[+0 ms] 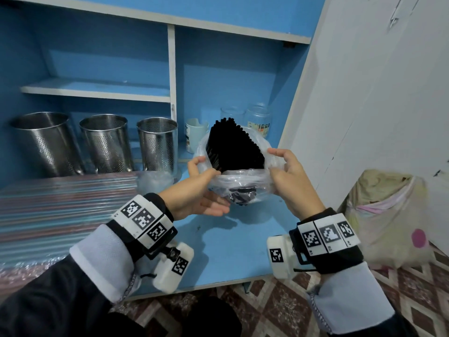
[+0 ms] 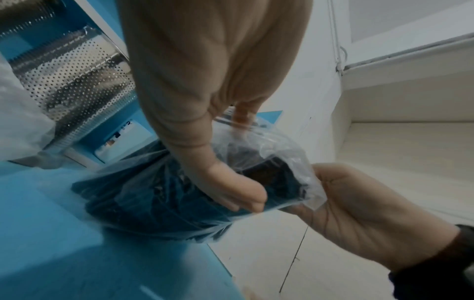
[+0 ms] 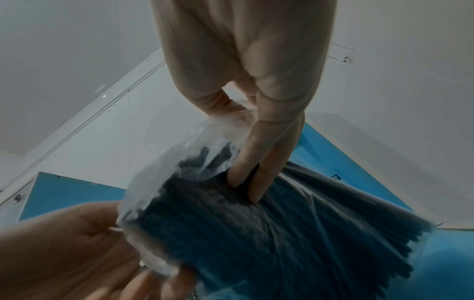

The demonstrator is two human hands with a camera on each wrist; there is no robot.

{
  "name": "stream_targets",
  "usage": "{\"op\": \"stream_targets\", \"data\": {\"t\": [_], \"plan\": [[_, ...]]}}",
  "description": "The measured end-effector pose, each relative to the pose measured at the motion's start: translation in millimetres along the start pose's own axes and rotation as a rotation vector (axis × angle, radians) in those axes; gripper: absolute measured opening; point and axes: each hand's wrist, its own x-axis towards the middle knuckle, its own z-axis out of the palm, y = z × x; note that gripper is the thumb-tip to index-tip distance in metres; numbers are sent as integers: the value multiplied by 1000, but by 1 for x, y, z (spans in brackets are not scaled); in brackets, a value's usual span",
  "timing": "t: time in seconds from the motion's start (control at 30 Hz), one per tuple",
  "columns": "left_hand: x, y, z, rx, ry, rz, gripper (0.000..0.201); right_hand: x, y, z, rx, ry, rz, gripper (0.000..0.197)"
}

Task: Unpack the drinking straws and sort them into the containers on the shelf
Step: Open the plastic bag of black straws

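Note:
A bundle of black straws (image 1: 233,147) stands in a clear plastic bag (image 1: 243,181) held above the blue shelf top, its tops poking out of the bag's mouth. My left hand (image 1: 201,188) pinches the bag's left rim, and my right hand (image 1: 286,176) pinches the right rim, pulling the mouth apart. The left wrist view shows the straws (image 2: 159,203) inside the bag (image 2: 295,162); the right wrist view shows the straws (image 3: 282,233) under the plastic (image 3: 159,182). Three perforated steel canisters (image 1: 107,142) stand on the shelf at left.
A pack of striped coloured straws (image 1: 60,205) lies on the shelf top at left, with crumpled plastic (image 1: 155,181) beside it. A cup (image 1: 194,135) and glass jars (image 1: 257,120) stand behind the bag. A white wall and a sack (image 1: 388,215) are at right.

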Motion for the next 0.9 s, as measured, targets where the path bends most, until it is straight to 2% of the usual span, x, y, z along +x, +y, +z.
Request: {"op": "stream_targets", "data": {"t": [0.07, 0.1, 0.2, 0.43, 0.53, 0.63, 0.77, 0.9], "plan": [[0, 5, 0, -152, -1, 70, 48, -1, -4, 3, 19, -5, 32, 32], [0, 7, 0, -234, -4, 98, 52, -2, -7, 4, 27, -36, 76, 35], [2, 10, 2, -388, 42, 164, 58, -8, -13, 8, 18, -168, 177, 61], [3, 5, 13, -551, 63, 245, 70, -12, -18, 11, 119, -188, 82, 69], [5, 4, 9, -550, 60, 257, 69, -10, -15, 8, 102, -228, 71, 78], [4, 1, 7, -513, 46, 266, 73, -10, -11, 5, 3, -186, 4, 89], [7, -1, 9, -464, 42, 291, 75, -7, -6, 11, 46, -84, -54, 84], [13, -5, 11, -324, 65, 247, 77, 1, 0, 15, 40, -20, -19, 80]]}}
